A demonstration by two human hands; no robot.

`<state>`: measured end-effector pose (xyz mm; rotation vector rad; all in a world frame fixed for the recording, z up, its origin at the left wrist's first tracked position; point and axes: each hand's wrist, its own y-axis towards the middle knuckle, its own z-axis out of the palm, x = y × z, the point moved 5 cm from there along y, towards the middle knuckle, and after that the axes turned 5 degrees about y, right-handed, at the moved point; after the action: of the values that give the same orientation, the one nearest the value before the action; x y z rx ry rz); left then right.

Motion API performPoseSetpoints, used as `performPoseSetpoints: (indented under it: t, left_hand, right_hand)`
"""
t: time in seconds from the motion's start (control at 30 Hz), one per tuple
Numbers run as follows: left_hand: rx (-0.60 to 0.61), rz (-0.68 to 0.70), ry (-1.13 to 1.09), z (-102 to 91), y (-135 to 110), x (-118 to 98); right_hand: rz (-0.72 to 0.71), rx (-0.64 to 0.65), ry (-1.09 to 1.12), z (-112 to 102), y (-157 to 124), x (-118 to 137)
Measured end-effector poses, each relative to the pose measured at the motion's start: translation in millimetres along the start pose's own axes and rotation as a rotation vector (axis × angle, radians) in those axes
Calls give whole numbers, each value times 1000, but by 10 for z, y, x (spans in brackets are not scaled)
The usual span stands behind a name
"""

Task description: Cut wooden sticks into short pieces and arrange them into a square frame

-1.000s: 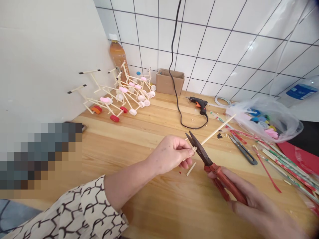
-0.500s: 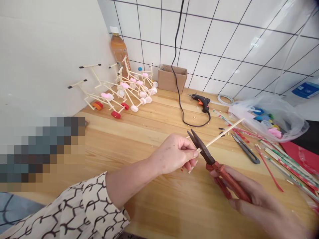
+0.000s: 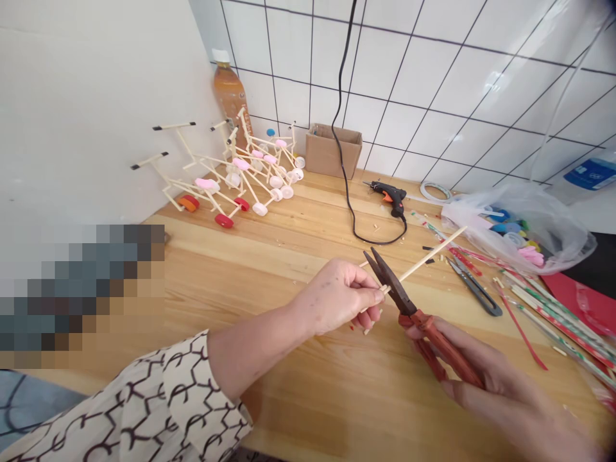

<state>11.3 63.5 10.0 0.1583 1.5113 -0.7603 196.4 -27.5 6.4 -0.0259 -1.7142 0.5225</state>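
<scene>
Between thumb and fingers, my left hand (image 3: 344,296) pinches a pale wooden stick (image 3: 430,256) that slants up to the right. A second, short piece of stick seems to lie along it at my fingertips. My right hand (image 3: 481,366) is wrapped round the red handles of a pair of pliers (image 3: 409,311). Their dark jaws, slightly parted at the tips, cross the stick just beyond my left fingertips. Whether the blades have cut into the wood I cannot tell. Short stick ends show beneath my left hand.
Several stick-built models with bottle-cap wheels (image 3: 224,221) stand at the left near a drink bottle (image 3: 230,90). Behind are a cardboard box (image 3: 332,153) and a glue gun (image 3: 391,195). To the right lie tape (image 3: 436,191), thread snips (image 3: 476,287), wrapped chopsticks (image 3: 553,312) and a plastic bag (image 3: 568,224) of caps.
The pliers' tips have shifted slightly to the right, and the far end of the stick has dipped a little left. Both hands keep their hold.
</scene>
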Motion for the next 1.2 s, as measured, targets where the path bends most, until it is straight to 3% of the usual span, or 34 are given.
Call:
performPoseSetpoints:
  t: [0.53, 0.83, 1.2]
  left_hand:
    - [18, -16, 22, -3, 4, -16]
    - [19, -25, 64, -1, 13, -51]
    - [-14, -52, 74, 11, 19, -62]
  right_hand:
    - [-36, -23, -26, 31, 1, 8]
    - [21, -32, -202, 50, 21, 32]
    - [125, -43, 18, 1, 47, -17]
